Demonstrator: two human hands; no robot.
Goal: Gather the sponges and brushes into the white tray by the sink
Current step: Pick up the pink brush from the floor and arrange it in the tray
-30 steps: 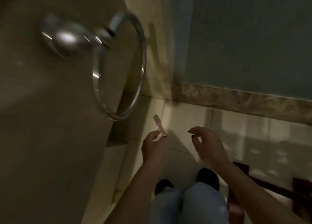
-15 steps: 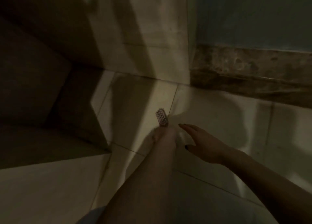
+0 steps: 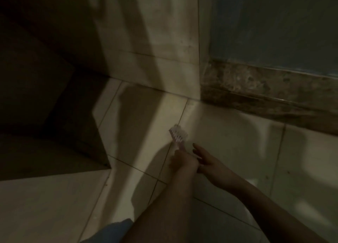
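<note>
My left hand [image 3: 183,162] is closed around the handle of a small pink brush [image 3: 178,135], whose bristled head sticks up and away from me over the floor tiles. My right hand [image 3: 207,159] hovers just to the right of it, fingers spread, holding nothing and nearly touching the left hand. The room is dim and the picture blurred. No sponge and no white tray appear in the head view.
Pale floor tiles [image 3: 228,142] lie below the hands. A dark cabinet or counter side [image 3: 45,96] fills the left. A tiled wall corner [image 3: 155,50] stands ahead, with a brown marble ledge [image 3: 265,89] and a dark glass panel [image 3: 274,23] at the right.
The view dropped from the towel ring to the floor. My left hand kept the brush, whose head now shows its bristles. My right hand came closer to the left.
</note>
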